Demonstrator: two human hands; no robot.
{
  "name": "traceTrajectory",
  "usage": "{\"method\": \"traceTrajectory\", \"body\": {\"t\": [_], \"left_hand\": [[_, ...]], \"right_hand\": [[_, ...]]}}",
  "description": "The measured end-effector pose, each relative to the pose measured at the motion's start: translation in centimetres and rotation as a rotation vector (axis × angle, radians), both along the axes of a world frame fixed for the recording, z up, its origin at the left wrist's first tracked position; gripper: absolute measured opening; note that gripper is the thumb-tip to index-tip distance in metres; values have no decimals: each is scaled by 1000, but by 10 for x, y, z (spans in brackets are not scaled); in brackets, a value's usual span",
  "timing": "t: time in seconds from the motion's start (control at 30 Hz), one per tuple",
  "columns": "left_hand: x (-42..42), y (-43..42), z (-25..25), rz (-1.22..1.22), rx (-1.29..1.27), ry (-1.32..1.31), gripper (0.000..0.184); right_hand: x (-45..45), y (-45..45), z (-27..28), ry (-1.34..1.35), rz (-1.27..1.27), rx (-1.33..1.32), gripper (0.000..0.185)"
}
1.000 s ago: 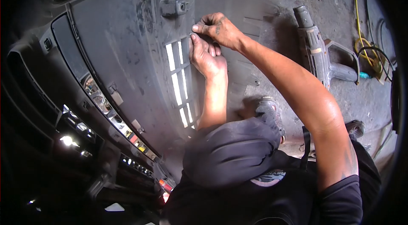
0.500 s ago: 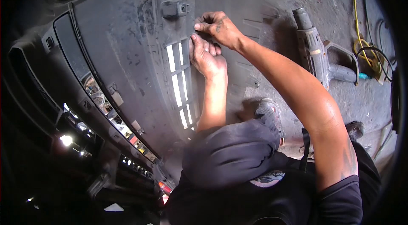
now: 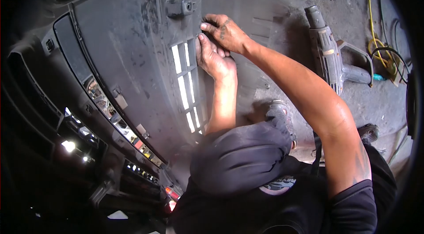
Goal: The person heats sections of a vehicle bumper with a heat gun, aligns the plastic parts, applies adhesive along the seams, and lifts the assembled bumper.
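Note:
A large dark grey plastic panel, which looks like a car bumper [image 3: 128,53], stretches across the left and middle. It has a slotted grille section [image 3: 180,75] and a small moulded bracket [image 3: 180,8]. Beside the top of the slots, my left hand [image 3: 215,61] is turned palm up, its fingers curled and the thumb tip at a ridge of the panel. Just above it, my right hand [image 3: 225,33] is closed in a pinch at the same ridge. The two thumbs are close together. What lies between the fingertips is too small or hidden to make out.
On the floor to the right lies a grey heat gun [image 3: 326,50]. A yellow cord [image 3: 369,4] and a black cable [image 3: 386,50] run near its handle. A shoe [image 3: 279,112] is beside the panel. Dark trim parts [image 3: 33,84] fill the left side.
My right hand has shifted slightly down and left, closer to my left hand, and stays pinched. The left hand stays almost in place.

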State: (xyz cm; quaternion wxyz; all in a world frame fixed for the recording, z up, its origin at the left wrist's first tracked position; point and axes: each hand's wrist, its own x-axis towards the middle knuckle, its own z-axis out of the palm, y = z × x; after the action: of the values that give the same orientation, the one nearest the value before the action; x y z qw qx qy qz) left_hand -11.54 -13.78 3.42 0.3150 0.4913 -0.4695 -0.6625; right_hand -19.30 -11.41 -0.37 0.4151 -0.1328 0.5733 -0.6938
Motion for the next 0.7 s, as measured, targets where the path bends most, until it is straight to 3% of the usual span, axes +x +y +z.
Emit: {"method": "traceTrajectory", "body": {"t": [0.23,0.53,0.7], "left_hand": [[2,-1,0,-5,-13,-8,27],[2,2,6,-51,-24,-54,33],[11,0,-2,-35,6,88,25]], "right_hand": [[-7,9,1,-268,145,-114,33],[-9,5,7,-109,112,24,31],[-11,13,1,-237,42,-18,26]]}}
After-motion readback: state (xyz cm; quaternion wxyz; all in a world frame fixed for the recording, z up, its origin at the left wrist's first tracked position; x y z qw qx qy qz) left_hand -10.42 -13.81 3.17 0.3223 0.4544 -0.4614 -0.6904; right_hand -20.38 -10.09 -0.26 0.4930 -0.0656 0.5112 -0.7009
